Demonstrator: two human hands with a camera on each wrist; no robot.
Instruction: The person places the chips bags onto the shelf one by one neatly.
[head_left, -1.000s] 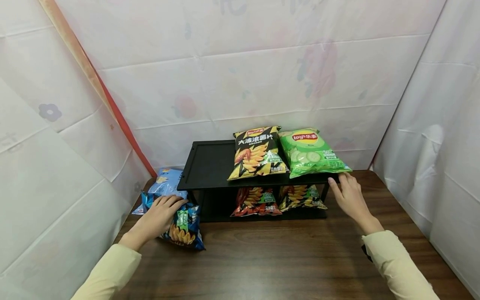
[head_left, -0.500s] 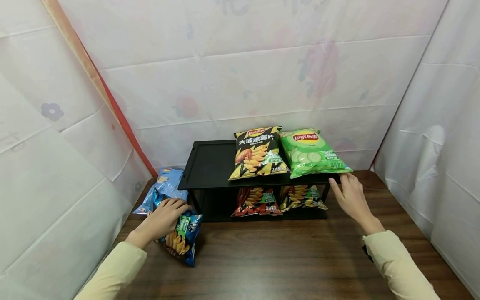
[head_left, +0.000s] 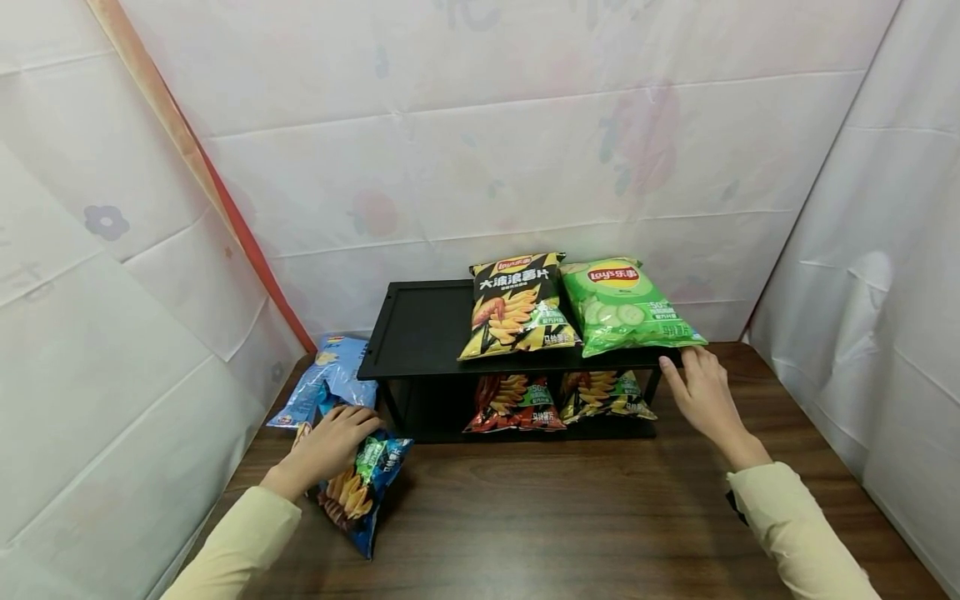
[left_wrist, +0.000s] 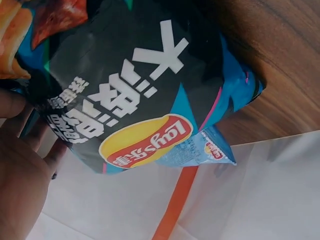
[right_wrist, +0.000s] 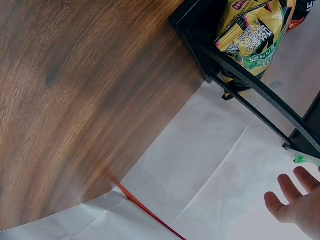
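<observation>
My left hand (head_left: 333, 446) grips a blue-and-black Lay's chip bag (head_left: 363, 492) from above, in front of the rack's left end. Tilted, its lower corner points toward the table's front. In the left wrist view this chip bag (left_wrist: 120, 85) shows its printed front, with the fingers (left_wrist: 37, 132) at its edge. My right hand (head_left: 705, 396) is at the right end of the black two-tier rack (head_left: 420, 325), fingers relaxed and holding nothing. Whether it touches the rack cannot be told. In the right wrist view the right hand (right_wrist: 300, 202) shows spread fingers beside the rack's side frame (right_wrist: 260, 87).
On the upper shelf lie a black-and-yellow chip bag (head_left: 517, 308) and a green chip bag (head_left: 626, 308). A red chip bag (head_left: 517, 404) and a yellow one (head_left: 603, 396) are below. A light blue bag (head_left: 330, 375) lies left of the rack. White cloth (head_left: 525, 167) encloses the wooden table (head_left: 555, 517).
My left hand has shifted slightly right and nearer the front edge. The blue-and-black chip bag has turned, its lower end swinging toward the front. My right hand has stayed nearly still.
</observation>
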